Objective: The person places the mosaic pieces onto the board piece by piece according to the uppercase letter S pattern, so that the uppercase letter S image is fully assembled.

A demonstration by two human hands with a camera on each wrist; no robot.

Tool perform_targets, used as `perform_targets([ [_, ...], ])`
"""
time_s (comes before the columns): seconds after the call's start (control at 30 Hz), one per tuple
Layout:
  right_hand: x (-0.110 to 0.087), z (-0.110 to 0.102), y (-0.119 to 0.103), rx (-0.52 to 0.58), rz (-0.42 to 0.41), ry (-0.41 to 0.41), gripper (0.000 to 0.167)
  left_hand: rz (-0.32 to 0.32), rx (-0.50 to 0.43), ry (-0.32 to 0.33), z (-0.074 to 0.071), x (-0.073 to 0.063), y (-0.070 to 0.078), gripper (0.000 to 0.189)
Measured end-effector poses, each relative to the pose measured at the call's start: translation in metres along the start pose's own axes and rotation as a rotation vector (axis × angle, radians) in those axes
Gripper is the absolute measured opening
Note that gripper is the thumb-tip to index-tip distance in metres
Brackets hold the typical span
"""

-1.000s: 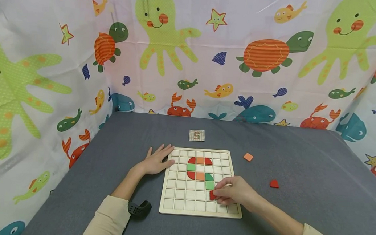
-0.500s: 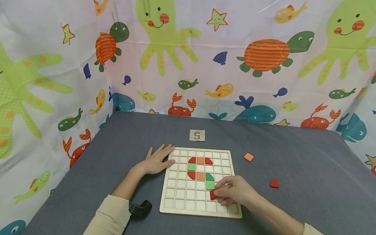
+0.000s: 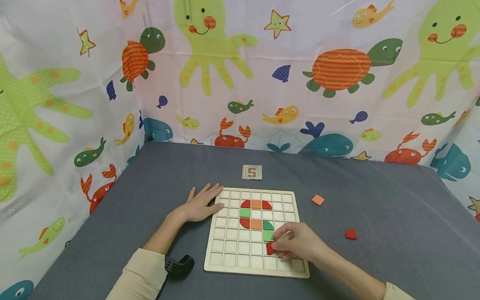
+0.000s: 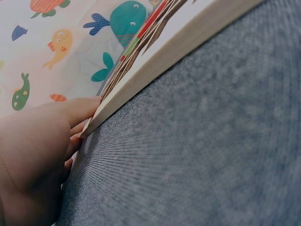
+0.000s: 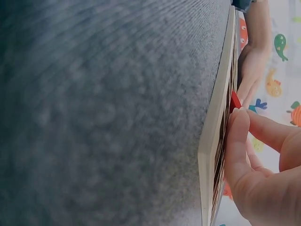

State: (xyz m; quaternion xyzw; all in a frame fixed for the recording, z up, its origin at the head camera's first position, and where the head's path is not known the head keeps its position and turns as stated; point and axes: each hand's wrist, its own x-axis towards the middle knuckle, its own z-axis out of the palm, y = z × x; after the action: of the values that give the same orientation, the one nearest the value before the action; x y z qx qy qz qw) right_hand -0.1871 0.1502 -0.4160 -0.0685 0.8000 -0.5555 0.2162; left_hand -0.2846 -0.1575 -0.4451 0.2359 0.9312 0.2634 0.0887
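Note:
A wooden grid board lies on the table, with red, orange and green tiles set in some of its squares. My right hand pinches a red tile between thumb and fingers, just below a light green tile. The right wrist view shows that red tile tilted at the fingertips, low over the board. My left hand rests at the board's upper left edge, fingers extended. In the left wrist view, the thumb of the left hand touches the board's rim.
A small pattern card with an S shape lies behind the board. To the right are a loose orange square tile and a loose red tile. A printed curtain hangs behind the grey table.
My right hand has shifted very slightly left and up with the red tile, which sits closer under the light green tile. The left hand stays on the board's edge.

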Motion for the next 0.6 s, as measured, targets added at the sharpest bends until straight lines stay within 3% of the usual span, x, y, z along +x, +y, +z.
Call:
perform_targets([
  [0.23, 0.0006, 0.0031, -0.0017, -0.032, -0.049, -0.003, 0.021, -0.003, -0.001, 0.0, -0.0002, -0.0006, 0.0015, 0.064],
  [0.6, 0.0023, 0.0047, -0.0021, -0.076, -0.046, 0.025, 0.018, -0.001, -0.011, -0.001, -0.0014, -0.0009, 0.0032, 0.064],
])
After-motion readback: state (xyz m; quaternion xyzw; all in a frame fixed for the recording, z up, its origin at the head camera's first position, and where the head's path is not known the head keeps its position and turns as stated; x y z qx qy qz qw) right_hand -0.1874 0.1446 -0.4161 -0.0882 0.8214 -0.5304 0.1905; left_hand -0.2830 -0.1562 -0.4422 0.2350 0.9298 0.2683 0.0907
